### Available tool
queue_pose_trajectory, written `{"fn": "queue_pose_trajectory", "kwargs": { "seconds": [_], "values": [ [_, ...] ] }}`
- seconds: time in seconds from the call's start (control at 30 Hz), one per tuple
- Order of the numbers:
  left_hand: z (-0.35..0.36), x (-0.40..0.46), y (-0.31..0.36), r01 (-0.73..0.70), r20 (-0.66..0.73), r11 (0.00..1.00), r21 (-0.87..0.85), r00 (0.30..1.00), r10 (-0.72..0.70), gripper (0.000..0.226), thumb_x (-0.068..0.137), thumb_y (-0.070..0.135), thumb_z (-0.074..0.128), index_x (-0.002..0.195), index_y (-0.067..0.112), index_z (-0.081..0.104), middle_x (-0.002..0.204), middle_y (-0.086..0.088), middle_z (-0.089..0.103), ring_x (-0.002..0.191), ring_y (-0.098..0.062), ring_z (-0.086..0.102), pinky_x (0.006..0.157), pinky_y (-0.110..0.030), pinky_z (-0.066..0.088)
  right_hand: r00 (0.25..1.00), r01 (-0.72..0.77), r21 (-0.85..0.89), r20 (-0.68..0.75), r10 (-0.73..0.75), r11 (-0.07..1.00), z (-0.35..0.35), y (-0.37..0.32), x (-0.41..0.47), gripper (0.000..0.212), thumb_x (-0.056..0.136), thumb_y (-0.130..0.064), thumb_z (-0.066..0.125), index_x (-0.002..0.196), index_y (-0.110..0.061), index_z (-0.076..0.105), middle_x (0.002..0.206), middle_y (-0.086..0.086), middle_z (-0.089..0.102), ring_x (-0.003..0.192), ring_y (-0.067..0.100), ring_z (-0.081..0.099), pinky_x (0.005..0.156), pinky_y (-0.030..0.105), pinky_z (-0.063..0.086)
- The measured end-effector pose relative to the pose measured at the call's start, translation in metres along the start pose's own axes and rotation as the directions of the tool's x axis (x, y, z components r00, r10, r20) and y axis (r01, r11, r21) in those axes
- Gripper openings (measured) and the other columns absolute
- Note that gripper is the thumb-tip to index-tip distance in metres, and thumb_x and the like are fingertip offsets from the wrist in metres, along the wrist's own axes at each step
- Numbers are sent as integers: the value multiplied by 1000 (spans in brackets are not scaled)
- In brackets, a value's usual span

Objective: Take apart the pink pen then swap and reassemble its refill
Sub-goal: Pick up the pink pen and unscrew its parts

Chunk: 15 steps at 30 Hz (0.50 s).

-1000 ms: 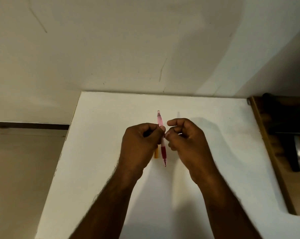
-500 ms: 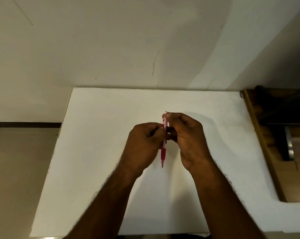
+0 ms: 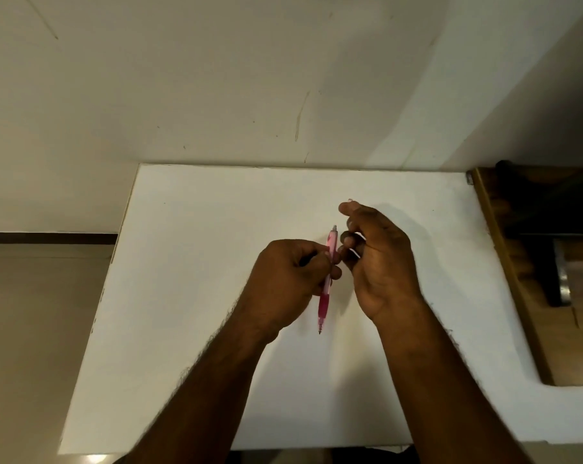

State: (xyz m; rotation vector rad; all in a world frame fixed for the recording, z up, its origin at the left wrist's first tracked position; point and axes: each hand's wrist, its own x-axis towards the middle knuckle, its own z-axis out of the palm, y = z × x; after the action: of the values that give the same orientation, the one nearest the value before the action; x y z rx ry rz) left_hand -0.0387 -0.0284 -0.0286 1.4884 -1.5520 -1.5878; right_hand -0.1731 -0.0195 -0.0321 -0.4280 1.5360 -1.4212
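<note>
The pink pen [image 3: 324, 302] hangs over the white table [image 3: 189, 269], nearly upright in the view, with its tip toward me and its clicker end away. My left hand [image 3: 283, 283] is shut on the pen's middle, between thumb and fingers. My right hand [image 3: 384, 262] sits just right of the pen's upper half and is off the barrel. Its index finger is stretched out and the other fingers are loosely curled. I see nothing held in it. A refill is not visible.
The table's back edge meets a pale wall [image 3: 283, 95]. A wooden surface [image 3: 521, 296] adjoins the table on the right, with a dark object [image 3: 551, 209] and a metal part [image 3: 563, 279] on it. The floor [image 3: 32, 329] lies off the left edge.
Both hands gripped the pen before. My right hand has let go and lifted away to the upper right, fingers spreading. The left hand keeps its hold.
</note>
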Motion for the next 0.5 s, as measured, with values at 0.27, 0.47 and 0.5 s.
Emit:
{"fn": "queue_pose_trajectory", "kwargs": {
  "seconds": [0.27, 0.47, 0.5],
  "values": [
    [-2, 2, -3, -3, -55, 997, -75, 998, -1, 26, 99, 14, 54, 98, 9, 79, 81, 4, 79, 69, -4, 73, 60, -12, 54, 970, 175, -361, -99, -224, 916, -5, 12, 6, 7, 86, -24, 79, 81, -24, 74, 78, -8, 75, 78, 15, 72, 80, 40, 63],
    [-2, 3, -2, 13, -59, 998, -63, 998, -16, 25, 98, 14, 54, 99, 7, 79, 87, 1, 79, 73, -7, 75, 63, -14, 57, 965, 193, -368, -94, -243, 910, -9, 15, 9, 11, 85, -11, 80, 91, -19, 74, 86, -3, 78, 79, 12, 73, 82, 45, 63],
    [-2, 3, -2, 14, -58, 998, -61, 998, -17, 25, 98, 14, 54, 99, 7, 79, 87, 1, 79, 73, -6, 74, 64, -14, 57, 967, 188, -392, -87, -240, 900, -9, 16, 9, 15, 86, -12, 78, 98, -21, 75, 88, -4, 78, 84, 12, 74, 86, 44, 63]
  ]
}}
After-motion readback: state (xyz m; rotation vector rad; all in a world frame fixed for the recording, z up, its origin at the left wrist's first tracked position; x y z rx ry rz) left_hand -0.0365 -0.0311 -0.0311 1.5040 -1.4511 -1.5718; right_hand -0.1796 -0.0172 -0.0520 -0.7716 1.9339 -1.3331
